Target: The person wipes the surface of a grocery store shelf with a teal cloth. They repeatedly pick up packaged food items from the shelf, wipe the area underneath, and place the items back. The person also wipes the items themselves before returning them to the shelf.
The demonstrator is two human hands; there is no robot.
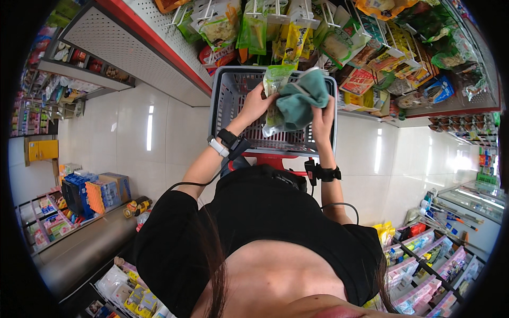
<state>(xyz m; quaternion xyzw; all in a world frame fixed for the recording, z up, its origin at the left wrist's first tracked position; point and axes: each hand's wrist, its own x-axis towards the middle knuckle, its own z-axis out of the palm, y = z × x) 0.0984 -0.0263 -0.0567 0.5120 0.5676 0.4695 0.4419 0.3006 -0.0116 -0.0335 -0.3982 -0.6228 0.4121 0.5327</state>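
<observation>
My left hand [257,102] grips a green-and-clear plastic food packet [274,81] by its left side, with the packet held upright lengthwise. A crumpled teal cloth [304,101] covers part of the packet's right side. My right hand [324,119] pinches that cloth at its lower right. Both hands are above a grey plastic shopping basket [232,71] with slotted walls. Through the gaps around the packet and cloth I see the basket's slotted floor. What the packet contains is hard to make out.
Hanging food packets [254,30] on white pegs crowd the shelf just beyond the basket. A red trolley frame [274,159] sits beneath the basket, close to my body. Perforated shelf panels [131,51] stand at the left. Cardboard boxes [115,185] and crates lie behind on the left.
</observation>
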